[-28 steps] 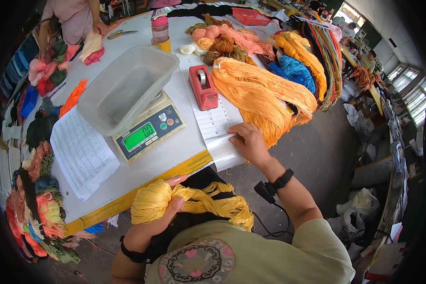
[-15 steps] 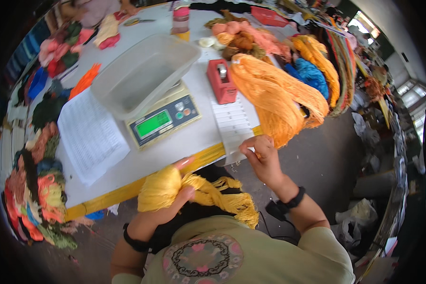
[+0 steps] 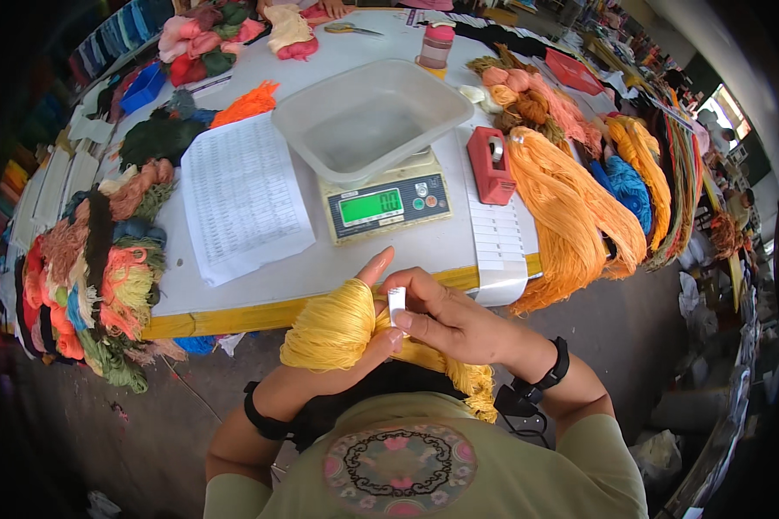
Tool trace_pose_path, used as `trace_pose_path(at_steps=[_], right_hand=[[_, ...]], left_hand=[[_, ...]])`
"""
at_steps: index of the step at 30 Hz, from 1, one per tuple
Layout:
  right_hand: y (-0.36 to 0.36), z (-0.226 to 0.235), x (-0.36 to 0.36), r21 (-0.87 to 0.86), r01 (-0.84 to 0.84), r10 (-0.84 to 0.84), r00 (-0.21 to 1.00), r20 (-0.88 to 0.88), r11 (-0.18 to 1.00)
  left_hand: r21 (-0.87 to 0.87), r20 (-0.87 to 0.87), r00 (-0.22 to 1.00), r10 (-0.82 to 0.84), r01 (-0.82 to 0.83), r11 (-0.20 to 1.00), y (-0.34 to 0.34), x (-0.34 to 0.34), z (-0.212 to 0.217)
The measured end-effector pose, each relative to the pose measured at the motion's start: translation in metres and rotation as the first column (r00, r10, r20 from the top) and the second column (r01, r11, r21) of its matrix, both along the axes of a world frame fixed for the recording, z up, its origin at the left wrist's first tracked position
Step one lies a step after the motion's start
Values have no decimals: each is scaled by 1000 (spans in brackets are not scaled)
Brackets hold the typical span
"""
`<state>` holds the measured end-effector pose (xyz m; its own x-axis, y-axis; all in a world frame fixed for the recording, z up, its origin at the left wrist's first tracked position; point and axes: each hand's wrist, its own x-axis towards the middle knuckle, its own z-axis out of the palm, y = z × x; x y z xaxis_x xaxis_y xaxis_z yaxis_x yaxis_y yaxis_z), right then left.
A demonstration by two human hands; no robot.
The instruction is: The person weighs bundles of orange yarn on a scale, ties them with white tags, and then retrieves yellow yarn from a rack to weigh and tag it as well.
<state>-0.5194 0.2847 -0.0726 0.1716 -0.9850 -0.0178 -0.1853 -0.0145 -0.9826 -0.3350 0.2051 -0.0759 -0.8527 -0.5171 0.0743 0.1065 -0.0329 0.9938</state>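
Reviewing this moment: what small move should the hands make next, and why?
Probably wrap the small white paper-like strip around the glossy yellow thread skein where it narrows: the right hand holds the strip up at that spot, while the left hand grasps the skein.

A bright window (image 3: 730,107) glares upper right; straight edges bend toward the dark rim.

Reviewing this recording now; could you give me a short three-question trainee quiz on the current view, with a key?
1. True or false: the left hand holds a yellow skein.
2. What rests on the scale? A) scissors; B) a plastic tray; C) the red tape dispenser.
3. Fill in: the right hand pinches a small ____ slip.

Key: 1 true; 2 B; 3 white.
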Motion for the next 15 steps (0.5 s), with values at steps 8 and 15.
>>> trace_pose_path(at_steps=[8,15], right_hand=[[-9,12,1,4,23,-22,991,-131,1000],[-13,27,-8,-77,-19,7,989,-150,997]], left_hand=[[-759,-148,942,303,-304,576,-2,4,-15],[-667,-91,955,283,-270,695,-7,5,-7]])
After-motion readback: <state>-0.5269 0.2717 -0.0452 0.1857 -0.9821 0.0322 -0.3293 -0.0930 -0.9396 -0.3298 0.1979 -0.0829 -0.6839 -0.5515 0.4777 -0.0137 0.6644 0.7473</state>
